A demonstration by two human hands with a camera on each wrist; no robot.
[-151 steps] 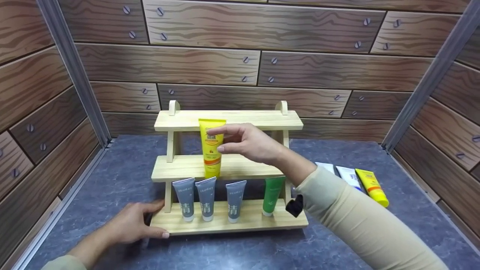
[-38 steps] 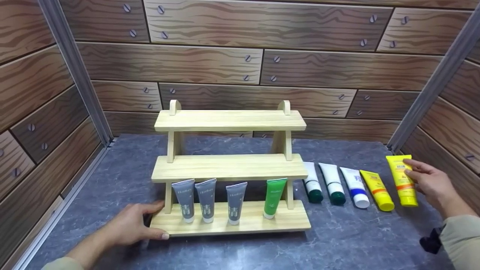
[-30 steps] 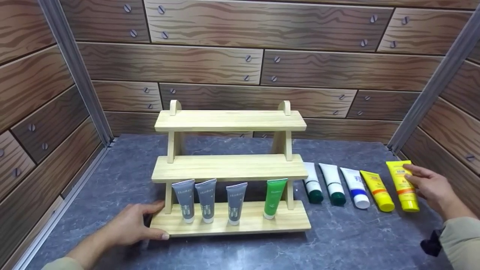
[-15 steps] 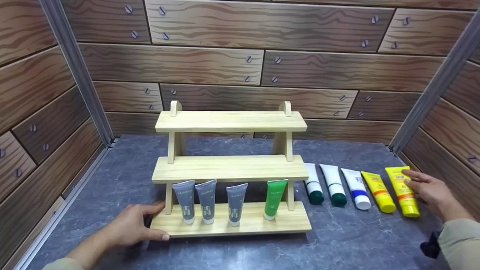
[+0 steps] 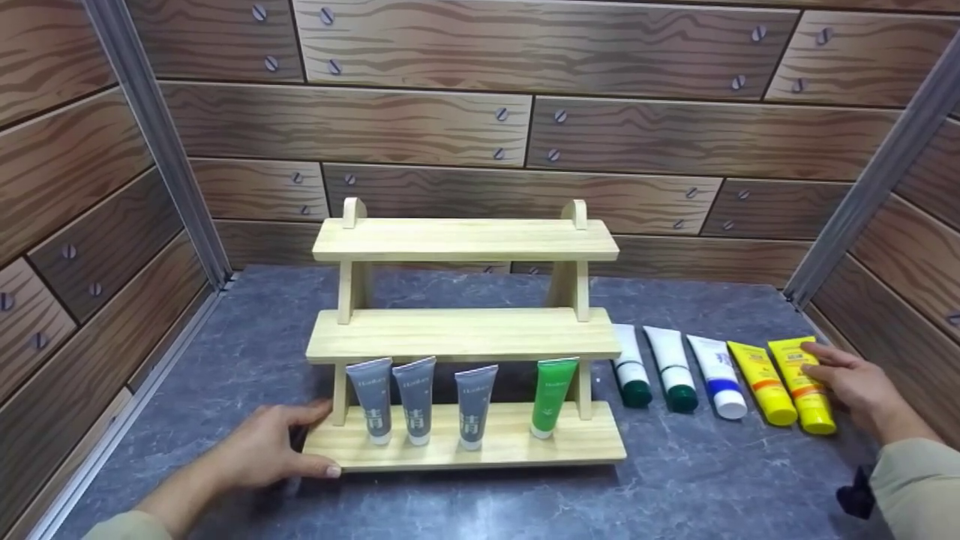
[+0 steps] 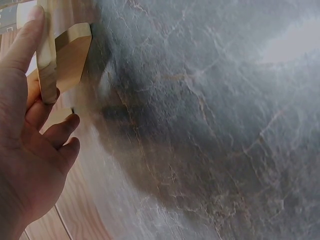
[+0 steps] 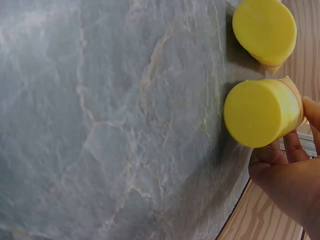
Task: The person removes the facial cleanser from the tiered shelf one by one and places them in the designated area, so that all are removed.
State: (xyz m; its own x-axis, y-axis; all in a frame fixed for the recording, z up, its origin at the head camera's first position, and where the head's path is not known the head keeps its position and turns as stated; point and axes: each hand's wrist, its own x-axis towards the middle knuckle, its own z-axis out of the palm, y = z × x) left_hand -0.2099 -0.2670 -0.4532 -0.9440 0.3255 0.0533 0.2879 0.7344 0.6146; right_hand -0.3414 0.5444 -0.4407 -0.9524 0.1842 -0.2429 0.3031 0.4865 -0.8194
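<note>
My left hand (image 5: 259, 448) grips the left end of the lowest board of a three-tier wooden display rack (image 5: 461, 334). In the left wrist view the thumb lies on one side of that board and fingers reach round the other. On the far right, my right hand (image 5: 862, 386) pinches a yellow squeeze tube (image 5: 802, 386), its thumb and fingers near the flat end. This tube lies beside another yellow tube (image 5: 763, 382) on the table. Along the bottom tier several grey-blue tubes (image 5: 415, 401) and one green tube (image 5: 553, 397) stand on their caps.
Left of the yellow tubes, one white tube with a blue band (image 5: 718, 376) and two white tubes with dark green caps (image 5: 672, 367) lie in a row on the marbled table (image 5: 480, 506). Wood-patterned walls (image 5: 420, 124) enclose the back and sides.
The yellow tube moved from the rack's middle tier to the right end of the row. Lately it was lowered onto the table and shifted left, close to its neighbour. The left hand stayed put.
</note>
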